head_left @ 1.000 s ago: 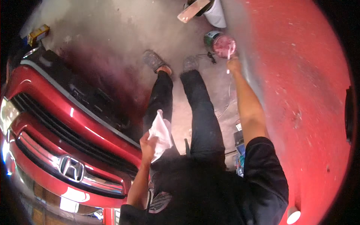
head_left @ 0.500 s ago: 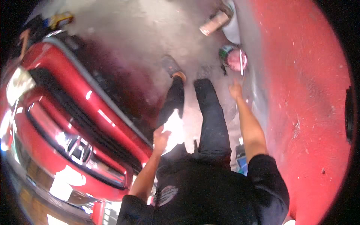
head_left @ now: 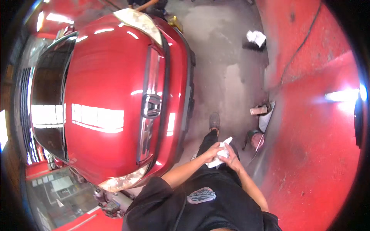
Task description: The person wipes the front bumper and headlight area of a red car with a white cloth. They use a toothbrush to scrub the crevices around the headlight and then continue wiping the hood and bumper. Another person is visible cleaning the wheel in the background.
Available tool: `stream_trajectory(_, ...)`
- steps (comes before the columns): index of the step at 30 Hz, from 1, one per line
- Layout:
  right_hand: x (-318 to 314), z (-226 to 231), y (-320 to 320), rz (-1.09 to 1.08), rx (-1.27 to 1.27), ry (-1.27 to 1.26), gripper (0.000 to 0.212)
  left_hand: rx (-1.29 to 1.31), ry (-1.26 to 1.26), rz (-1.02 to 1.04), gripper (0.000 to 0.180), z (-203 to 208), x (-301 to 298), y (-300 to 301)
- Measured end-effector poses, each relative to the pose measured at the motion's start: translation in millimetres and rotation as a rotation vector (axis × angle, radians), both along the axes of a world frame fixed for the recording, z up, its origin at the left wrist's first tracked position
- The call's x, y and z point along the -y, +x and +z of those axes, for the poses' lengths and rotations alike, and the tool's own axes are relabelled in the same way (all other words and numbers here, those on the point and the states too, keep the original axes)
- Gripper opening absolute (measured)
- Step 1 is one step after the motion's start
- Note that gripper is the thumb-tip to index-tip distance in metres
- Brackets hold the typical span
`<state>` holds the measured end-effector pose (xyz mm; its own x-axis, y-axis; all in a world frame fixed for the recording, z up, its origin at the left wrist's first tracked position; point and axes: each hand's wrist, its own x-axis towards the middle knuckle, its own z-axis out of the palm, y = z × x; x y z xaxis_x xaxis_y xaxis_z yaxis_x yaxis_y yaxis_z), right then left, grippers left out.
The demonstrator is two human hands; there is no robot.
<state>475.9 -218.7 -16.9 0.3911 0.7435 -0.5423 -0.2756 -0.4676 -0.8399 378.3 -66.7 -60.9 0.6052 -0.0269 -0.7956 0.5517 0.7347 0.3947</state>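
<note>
White cloth (head_left: 223, 153) sits bunched just beyond the black T-shirt (head_left: 231, 208), grasped by the left hand (head_left: 212, 152) and right hand (head_left: 232, 158); an oval print (head_left: 201, 195) marks the shirt; a chrome emblem (head_left: 153, 106) fronts the red car (head_left: 108, 81).

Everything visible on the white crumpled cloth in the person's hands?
The white crumpled cloth looks thin and soft, bunched with creases; fine texture is too small to tell. It's held in front of the black short-sleeved shirt, between the left grip and right grip, both touching it. One end pokes out toward the picture's top; another part shows nearer the shirt.
</note>
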Motion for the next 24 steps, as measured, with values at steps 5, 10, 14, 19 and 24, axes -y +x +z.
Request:
stream_trajectory(5, -10.3, 10.9, 43.9, 0.027, 0.034, 0.036, 0.058, 0.113, -0.160, -0.100, 0.084, 77.3, -28.0, 31.1)
stream_trajectory(10, 2.0, 11.0, 84.6, -0.349, -0.232, -0.041, 0.062, 0.092, 0.272, -0.357, 0.088, 85.8, -55.1, 11.3)
stream_trajectory(14, -32.9, 99.1, 104.5, -0.400, -0.201, 0.050, 0.062, 0.176, 0.481, -0.251, 0.090, 80.0, -57.1, 4.7)
stream_trajectory(19, -110.6, 123.0, 99.3, -0.056, 0.172, 0.113, 0.062, 0.487, 0.158, 0.232, 0.078, 114.5, -85.8, 57.0)
stream_trajectory(24, -195.1, 162.8, 95.0, 0.324, 0.247, 0.132, 0.059, 0.578, -0.092, 0.517, 0.036, 163.8, -174.1, 68.2)
